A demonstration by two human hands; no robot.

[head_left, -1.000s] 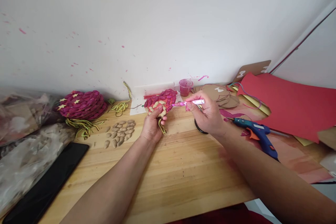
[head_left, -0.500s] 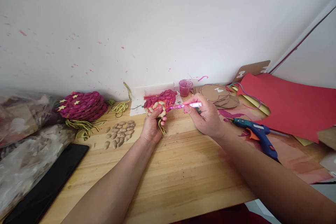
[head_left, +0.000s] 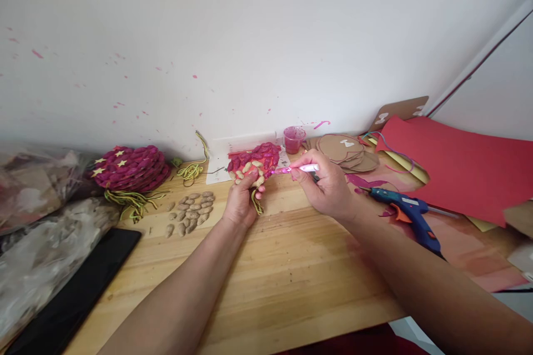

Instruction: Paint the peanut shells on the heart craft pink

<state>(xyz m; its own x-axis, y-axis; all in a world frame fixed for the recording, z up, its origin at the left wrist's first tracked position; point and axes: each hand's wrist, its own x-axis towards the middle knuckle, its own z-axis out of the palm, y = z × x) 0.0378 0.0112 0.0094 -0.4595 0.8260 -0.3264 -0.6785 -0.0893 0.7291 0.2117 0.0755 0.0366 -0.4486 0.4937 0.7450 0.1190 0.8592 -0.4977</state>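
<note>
My left hand [head_left: 244, 199] grips the near edge of a peanut-covered craft piece [head_left: 255, 160], thumb on top. Its far and right peanuts are painted magenta, while those near my thumb are plain tan. Yellow-green yarn hangs below my fingers. In my right hand [head_left: 327, 183] a white-handled paintbrush [head_left: 308, 167] is pinched between thumb and fingers. Magenta paint coats the brush's front part, and its tip touches the piece's right edge. Behind the piece lies a paint-marked white paper [head_left: 216, 163]. A clear plastic cup [head_left: 293, 140] of magenta paint stands at the wall.
Loose peanuts [head_left: 194, 209] lie left of my left hand. Farther left are a stack of painted peanut pieces [head_left: 133, 169], yarn [head_left: 192, 171], plastic bags [head_left: 50, 249] and a black tray-like object [head_left: 79, 288]. Cardboard discs [head_left: 350, 152], a glue gun [head_left: 410, 213] and red sheet [head_left: 462, 161] lie right.
The brush tip has shifted very slightly along the right edge of the peanut piece. Both hands keep their grips and almost the same positions.
</note>
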